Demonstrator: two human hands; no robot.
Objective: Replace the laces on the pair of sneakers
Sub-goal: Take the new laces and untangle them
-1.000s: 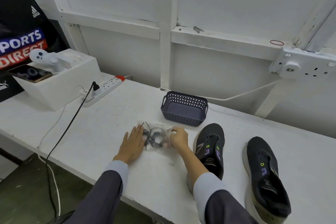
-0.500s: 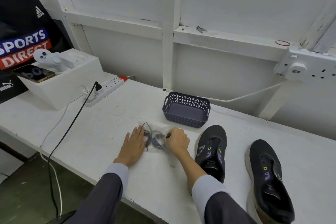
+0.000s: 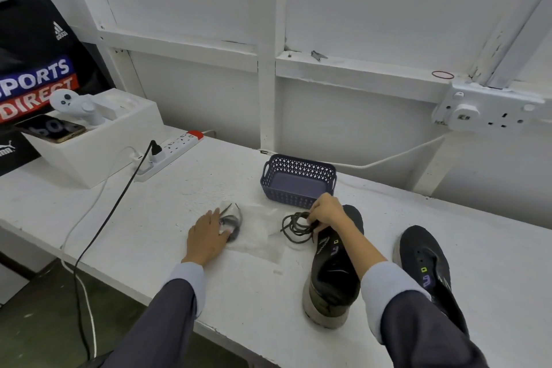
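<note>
Two black sneakers without laces stand on the white table: one [image 3: 334,275] near the middle, the other [image 3: 424,260] to its right. A clear plastic bag [image 3: 257,230] lies flat in front of them. My left hand [image 3: 207,236] rests flat on the bag's left end, over a coiled dark lace [image 3: 231,222] still inside. My right hand [image 3: 324,212] pinches a second dark lace [image 3: 294,227], whose loose coil lies on the table just outside the bag, beside the middle sneaker's toe.
A small purple basket [image 3: 298,181] stands behind the bag. A power strip [image 3: 170,155] with a black cable [image 3: 113,212] and a white box [image 3: 89,140] holding a phone sit at the left. A wall socket [image 3: 490,110] is at the right.
My right hand has drawn one lace out of the bag and moved right with it. The left hand stays pressed on the bag's left end.
</note>
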